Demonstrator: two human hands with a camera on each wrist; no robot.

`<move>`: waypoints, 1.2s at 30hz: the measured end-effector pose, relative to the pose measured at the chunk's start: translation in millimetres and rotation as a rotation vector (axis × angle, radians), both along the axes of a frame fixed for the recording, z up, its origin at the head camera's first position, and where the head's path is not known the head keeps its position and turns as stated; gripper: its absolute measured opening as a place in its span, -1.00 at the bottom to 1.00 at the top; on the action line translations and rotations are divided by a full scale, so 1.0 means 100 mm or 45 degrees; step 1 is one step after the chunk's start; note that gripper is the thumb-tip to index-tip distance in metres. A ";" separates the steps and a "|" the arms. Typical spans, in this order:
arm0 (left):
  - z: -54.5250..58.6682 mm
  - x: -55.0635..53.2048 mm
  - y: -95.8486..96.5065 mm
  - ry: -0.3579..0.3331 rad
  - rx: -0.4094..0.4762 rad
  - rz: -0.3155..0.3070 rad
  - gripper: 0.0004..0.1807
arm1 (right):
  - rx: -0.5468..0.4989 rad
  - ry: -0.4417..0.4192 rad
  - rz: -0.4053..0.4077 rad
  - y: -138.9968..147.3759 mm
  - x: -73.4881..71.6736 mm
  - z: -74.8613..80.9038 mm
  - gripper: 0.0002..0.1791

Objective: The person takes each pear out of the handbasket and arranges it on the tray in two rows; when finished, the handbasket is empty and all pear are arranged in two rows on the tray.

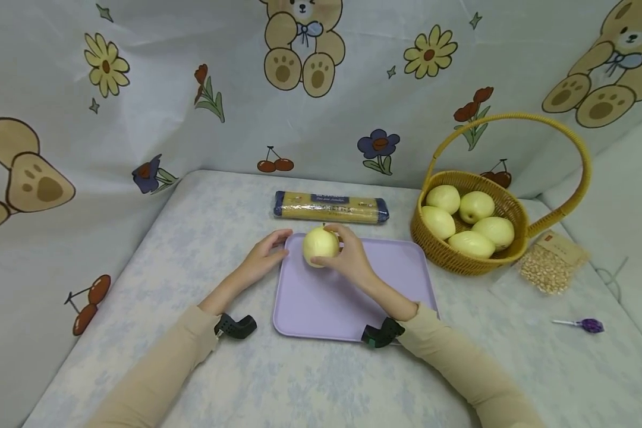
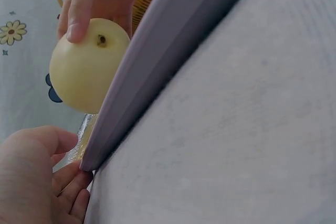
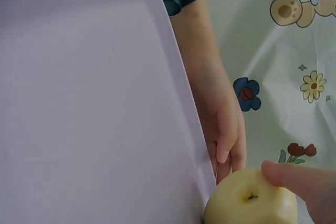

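Observation:
My right hand [image 1: 348, 252] grips a pale yellow pear [image 1: 320, 245] over the far left corner of a lilac tray [image 1: 348, 297]. In the left wrist view the pear [image 2: 86, 72] hangs just above the tray's rim [image 2: 157, 61], with right-hand fingertips [image 2: 79, 22] on its top. The right wrist view shows the pear [image 3: 251, 199] with a fingertip [image 3: 294, 179] on it. My left hand [image 1: 264, 255] rests on the table against the tray's left far edge, its fingers [image 3: 226, 140] straight beside the rim and holding nothing.
A wicker basket [image 1: 513, 238] with several pears stands right of the tray. A spaghetti packet [image 1: 331, 207] lies behind the tray. A bag of grains [image 1: 553, 264] and a purple lollipop [image 1: 583, 324] lie at the right. A patterned cloth covers the table and walls.

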State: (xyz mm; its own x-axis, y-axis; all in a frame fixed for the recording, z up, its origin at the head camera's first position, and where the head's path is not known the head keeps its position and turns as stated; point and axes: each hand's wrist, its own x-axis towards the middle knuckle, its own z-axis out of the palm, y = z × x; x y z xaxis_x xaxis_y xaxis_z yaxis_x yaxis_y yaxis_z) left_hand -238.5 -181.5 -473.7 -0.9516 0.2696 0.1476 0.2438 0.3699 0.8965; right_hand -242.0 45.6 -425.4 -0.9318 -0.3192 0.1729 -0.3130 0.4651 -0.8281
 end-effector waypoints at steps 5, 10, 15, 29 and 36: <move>-0.01 0.00 0.02 -0.009 -0.002 -0.007 -0.47 | 0.049 -0.029 0.028 0.03 -0.01 -0.05 -0.18; 0.00 -0.03 0.01 0.025 -0.013 0.010 -0.48 | 0.059 -0.041 0.074 0.01 -0.01 -0.02 -0.18; 0.01 -0.06 0.00 0.011 -0.013 -0.003 -0.48 | 0.073 -0.060 0.062 0.00 0.00 0.03 -0.14; 0.06 0.01 -0.03 -0.015 -0.021 -0.007 -0.47 | 0.151 0.019 0.151 -0.02 -0.01 0.01 -0.06; 0.03 0.03 -0.01 -0.017 -0.027 -0.006 -0.47 | 0.144 -0.010 0.174 -0.03 -0.01 -0.02 -0.06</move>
